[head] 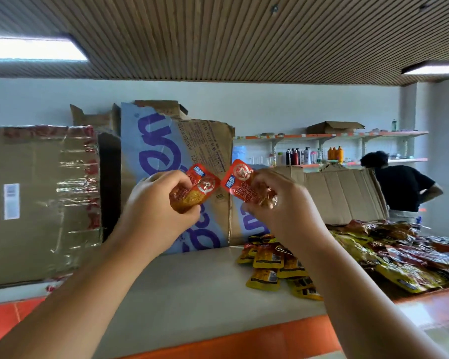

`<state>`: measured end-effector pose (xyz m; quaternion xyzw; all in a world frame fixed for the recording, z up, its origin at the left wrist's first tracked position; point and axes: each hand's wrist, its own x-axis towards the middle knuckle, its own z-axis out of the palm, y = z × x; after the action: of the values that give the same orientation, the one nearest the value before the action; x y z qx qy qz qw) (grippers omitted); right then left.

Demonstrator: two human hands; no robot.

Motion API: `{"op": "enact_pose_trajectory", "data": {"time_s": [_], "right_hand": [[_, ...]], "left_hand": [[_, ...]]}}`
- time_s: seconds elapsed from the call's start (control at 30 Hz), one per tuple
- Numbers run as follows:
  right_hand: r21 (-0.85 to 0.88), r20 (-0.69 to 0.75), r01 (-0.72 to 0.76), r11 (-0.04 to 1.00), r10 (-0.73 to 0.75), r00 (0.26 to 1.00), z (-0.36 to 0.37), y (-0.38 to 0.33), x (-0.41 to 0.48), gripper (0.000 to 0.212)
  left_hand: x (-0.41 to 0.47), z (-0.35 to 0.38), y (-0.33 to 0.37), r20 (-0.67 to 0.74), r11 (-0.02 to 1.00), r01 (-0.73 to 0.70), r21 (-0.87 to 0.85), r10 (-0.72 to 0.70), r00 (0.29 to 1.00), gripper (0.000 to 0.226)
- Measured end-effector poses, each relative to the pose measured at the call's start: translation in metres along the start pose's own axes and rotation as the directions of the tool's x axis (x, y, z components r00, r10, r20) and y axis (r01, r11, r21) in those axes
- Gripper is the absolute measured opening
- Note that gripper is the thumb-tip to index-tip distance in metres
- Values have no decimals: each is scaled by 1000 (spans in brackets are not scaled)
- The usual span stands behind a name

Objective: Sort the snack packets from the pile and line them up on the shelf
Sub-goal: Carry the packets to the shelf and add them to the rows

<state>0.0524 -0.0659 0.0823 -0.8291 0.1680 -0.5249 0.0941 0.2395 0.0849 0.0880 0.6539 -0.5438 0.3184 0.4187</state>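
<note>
My left hand (156, 203) holds a small orange-red snack packet (195, 189) up in the air. Level with it, my right hand (278, 203) grips a second orange-red snack packet (240, 182), and the two packets' top corners almost touch. Both are raised well above the pale shelf top (192, 286). On that shelf, at the right, several yellow packets (272, 268) lie in a loose group. Behind them spreads a big pile of mixed red and yellow packets (405, 255).
A taped cardboard box (39, 203) stands at the left, and a flattened blue-printed carton (166, 156) leans behind my hands. More cardboard (342, 193) stands behind the pile. A person in a black shirt (402, 187) stands at the far right by wall shelves with bottles (309, 155).
</note>
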Motion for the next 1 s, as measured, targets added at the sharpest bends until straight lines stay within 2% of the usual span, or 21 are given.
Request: {"op": "enact_pose_trajectory", "data": {"time_s": [0.17, 0.33, 0.53, 0.73, 1.0], "right_hand": [[48, -52, -4, 999, 7, 999, 11, -66, -28, 30], [164, -83, -7, 986, 21, 996, 56, -154, -55, 35], [343, 35, -12, 939, 0, 999, 134, -278, -93, 33], [572, 134, -58, 818, -23, 991, 205, -384, -123, 30], [609, 344, -146, 779, -94, 934, 311, -462, -161, 27]], "left_hand": [[-35, -61, -14, -84, 999, -32, -30, 30, 996, 35], [-85, -147, -41, -179, 1000, -10, 4, 11, 984, 31], [-165, -269, -99, -203, 989, 140, 55, -126, 971, 28], [-241, -377, -154, -234, 929, 306, 207, -256, 938, 28], [-316, -447, -223, -293, 821, 489, 293, -410, 864, 30]]}}
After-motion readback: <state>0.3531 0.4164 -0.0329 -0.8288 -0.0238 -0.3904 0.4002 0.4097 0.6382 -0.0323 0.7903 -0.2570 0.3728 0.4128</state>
